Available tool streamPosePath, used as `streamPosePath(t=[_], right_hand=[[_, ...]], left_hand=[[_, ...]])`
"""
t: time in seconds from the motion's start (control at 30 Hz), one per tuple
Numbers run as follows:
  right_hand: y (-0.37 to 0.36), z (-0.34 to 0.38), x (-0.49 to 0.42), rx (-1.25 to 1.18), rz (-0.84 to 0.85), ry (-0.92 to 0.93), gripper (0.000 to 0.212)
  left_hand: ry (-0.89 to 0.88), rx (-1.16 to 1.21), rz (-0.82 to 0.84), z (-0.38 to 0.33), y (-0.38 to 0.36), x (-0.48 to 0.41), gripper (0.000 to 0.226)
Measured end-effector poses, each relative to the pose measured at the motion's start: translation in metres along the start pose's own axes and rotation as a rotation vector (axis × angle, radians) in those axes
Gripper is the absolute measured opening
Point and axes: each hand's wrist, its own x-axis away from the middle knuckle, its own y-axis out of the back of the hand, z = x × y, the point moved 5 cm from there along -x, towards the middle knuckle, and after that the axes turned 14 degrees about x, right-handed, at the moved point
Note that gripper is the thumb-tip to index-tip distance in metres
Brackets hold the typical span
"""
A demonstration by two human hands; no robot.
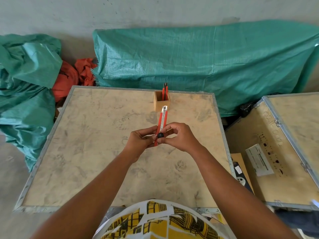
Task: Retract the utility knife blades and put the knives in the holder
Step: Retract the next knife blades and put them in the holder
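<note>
A red utility knife (162, 119) with a silver metal track is held above the middle of the wooden crate top (96, 135), its tip pointing away from me toward the holder. My left hand (140, 140) grips its lower end from the left. My right hand (177, 135) pinches it from the right, thumb and forefinger at the black round knob (160, 135). The small wooden box holder (162, 102) stands at the far edge of the crate. Another red knife (164, 91) stands upright inside it.
A second crate (276, 152) with a paper label sits to the right, with a gap between the two. Green tarpaulin bundles (207, 62) and orange cloth (72, 76) lie behind and to the left. My patterned yellow clothing fills the bottom centre.
</note>
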Motion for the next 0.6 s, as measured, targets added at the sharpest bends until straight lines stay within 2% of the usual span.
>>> streamPosePath(t=[0.07,0.23,0.47,0.6], right_hand=[[0.002,0.002,0.000,-0.034,0.018,0.017,0.044],[0.006,0.001,-0.003,-0.033,0.016,0.005,0.028],[-0.001,-0.005,-0.006,-0.084,0.003,-0.063,0.026],[0.002,-0.010,-0.016,-0.200,-0.013,-0.081,0.028]], left_hand=[[0.009,0.025,-0.010,0.001,-0.001,0.000,0.037],[0.015,0.019,-0.002,0.000,-0.004,-0.003,0.037],[0.016,0.013,-0.024,0.001,-0.003,-0.008,0.036],[0.023,0.010,-0.030,-0.001,-0.008,-0.020,0.036]])
